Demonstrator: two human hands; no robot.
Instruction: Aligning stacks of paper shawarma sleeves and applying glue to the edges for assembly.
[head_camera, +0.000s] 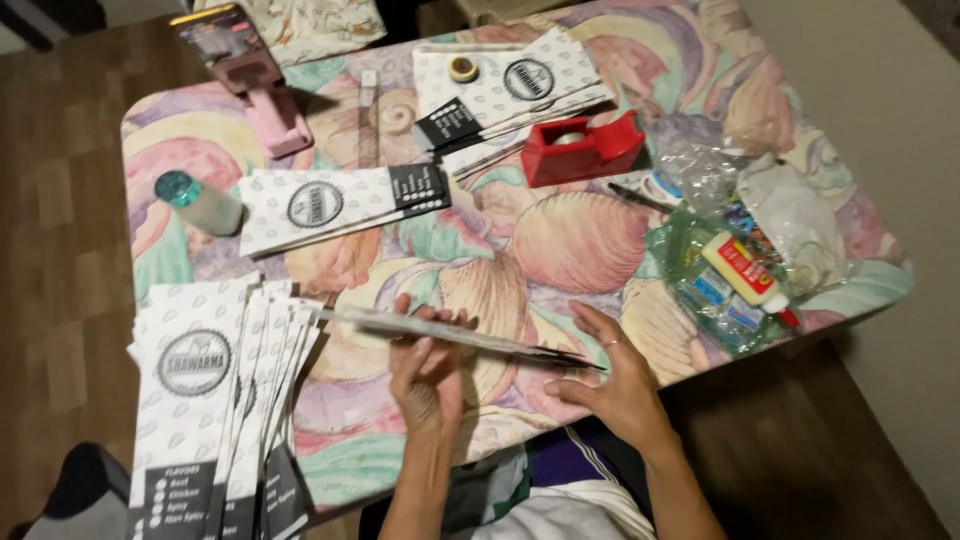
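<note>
Dim warm indoor light, soft shadows under hands, slight motion blur, edges darker.
</note>
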